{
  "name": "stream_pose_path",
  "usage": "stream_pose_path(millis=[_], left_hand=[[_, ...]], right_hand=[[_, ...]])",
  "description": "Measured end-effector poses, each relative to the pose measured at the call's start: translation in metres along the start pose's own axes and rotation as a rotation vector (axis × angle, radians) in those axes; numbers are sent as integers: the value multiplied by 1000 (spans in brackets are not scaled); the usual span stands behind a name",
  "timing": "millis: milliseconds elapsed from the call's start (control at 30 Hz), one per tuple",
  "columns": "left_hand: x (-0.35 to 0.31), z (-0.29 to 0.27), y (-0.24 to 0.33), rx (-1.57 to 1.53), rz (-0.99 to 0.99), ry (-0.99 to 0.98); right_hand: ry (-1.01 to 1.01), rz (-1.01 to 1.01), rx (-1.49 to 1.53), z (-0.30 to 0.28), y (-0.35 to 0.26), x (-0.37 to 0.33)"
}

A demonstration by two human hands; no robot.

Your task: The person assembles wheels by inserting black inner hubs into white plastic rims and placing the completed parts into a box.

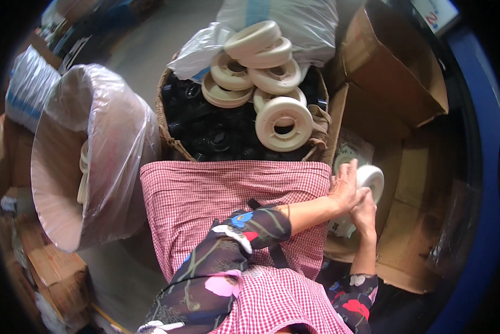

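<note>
A cream-white plastic ring [370,181] is held on edge over the open cardboard box at my right. My right hand [364,210] is closed at its near side, fingers curled against it. My left hand [345,188] reaches across my body and meets the right one, its fingers stretched out beside the ring; whether they touch it I cannot tell. Several similar wheel-like rings, among them a front ring [264,131], lie piled on black plastic parts [205,131] in a container before me. A checked red-and-white cloth [205,189] spreads from my lap to that container.
At the left stands a round bin lined with clear plastic [122,139], with cream pieces inside. The cardboard box [414,189] at the right has raised flaps and a printed white bag in it. A white sack [308,28] rests behind the rings. Closed cartons [55,267] sit lower left.
</note>
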State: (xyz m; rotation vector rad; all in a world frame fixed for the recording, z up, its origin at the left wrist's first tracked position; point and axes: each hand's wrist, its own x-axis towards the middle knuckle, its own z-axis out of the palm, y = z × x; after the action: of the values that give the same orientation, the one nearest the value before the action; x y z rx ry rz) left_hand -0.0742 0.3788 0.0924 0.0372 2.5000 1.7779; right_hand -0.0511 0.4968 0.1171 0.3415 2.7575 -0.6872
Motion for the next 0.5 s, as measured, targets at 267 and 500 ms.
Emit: stream_pose_path(millis=[267,500], left_hand=[[8,-183,-69,300,270,632],[6,-213,-174,736,14,107]], right_hand=[[101,-333,841,-41,-48,-6],[-501,-777,1348,-5,-222,15]])
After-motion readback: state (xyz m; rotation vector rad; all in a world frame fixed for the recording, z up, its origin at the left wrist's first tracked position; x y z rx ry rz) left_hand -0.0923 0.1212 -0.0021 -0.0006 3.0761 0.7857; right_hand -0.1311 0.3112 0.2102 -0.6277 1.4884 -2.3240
